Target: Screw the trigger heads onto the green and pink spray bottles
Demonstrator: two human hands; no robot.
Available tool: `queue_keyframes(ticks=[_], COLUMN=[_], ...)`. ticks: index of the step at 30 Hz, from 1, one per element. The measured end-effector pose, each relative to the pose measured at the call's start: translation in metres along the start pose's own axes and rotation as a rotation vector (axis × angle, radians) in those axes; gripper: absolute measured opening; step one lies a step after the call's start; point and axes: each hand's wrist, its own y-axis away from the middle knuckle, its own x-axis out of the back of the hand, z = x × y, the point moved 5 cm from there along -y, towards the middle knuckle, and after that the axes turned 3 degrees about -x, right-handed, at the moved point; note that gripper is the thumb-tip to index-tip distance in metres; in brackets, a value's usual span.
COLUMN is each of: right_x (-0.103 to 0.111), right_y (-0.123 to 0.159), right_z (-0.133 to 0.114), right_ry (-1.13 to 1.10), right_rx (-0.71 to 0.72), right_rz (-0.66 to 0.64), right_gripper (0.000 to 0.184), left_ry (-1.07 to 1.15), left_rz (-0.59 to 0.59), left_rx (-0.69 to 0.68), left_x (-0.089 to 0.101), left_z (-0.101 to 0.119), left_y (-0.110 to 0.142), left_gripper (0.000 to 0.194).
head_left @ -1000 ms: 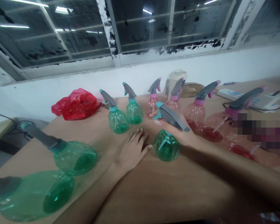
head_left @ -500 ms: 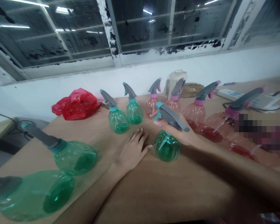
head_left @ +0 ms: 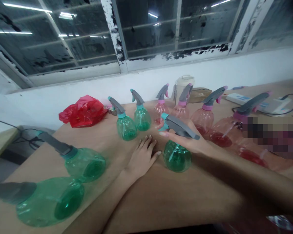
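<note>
My right hand (head_left: 192,138) is closed around the neck of a green spray bottle (head_left: 177,159) with a grey head and teal nozzle. The bottle stands upright, its base seemingly on the table, and some of my fingers are hidden behind the head. My left hand (head_left: 143,157) lies flat on the wooden table (head_left: 166,198) with fingers spread, just left of that bottle and holding nothing. Beyond it stand two more green spray bottles, a nearer one (head_left: 126,127) and a farther one (head_left: 142,118).
At the left stand two large-looking green spray bottles (head_left: 85,164). Several pink spray bottles (head_left: 202,120) line the right. A red plastic bag (head_left: 85,112), a cream canister (head_left: 184,85), a brown package (head_left: 200,94) and a white power strip (head_left: 244,101) lie along the back. A window (head_left: 146,32) is above.
The view has shifted slightly, so the bottles on the left appear farther right. My right hand keeps its grip on the green spray bottle, and my left hand still rests flat.
</note>
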Motion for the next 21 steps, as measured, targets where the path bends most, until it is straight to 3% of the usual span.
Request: queue_keyframes(ticks=[6, 11, 15, 21], right_x=[-0.002, -0.001, 0.001, 0.001], right_y=[0.011, 0.036, 0.056, 0.064], right_z=[0.008, 0.023, 0.032, 0.031], right_ry=[0.117, 0.226, 0.354, 0.468], right_rx=[-0.069, -0.127, -0.183, -0.171], right_rz=[0.008, -0.08, -0.091, -0.153], right_gripper=[0.042, 0.055, 0.076, 0.084], left_ry=[0.002, 0.01, 0.017, 0.011], left_rz=[0.042, -0.016, -0.004, 0.004], left_rx=[-0.01, -0.032, -0.016, -0.031], left_x=[0.0, 0.0, 0.002, 0.008], left_z=[0.002, 0.004, 0.002, 0.004], left_y=[0.001, 0.002, 0.002, 0.008], left_gripper=[0.048, 0.048, 0.049, 0.049])
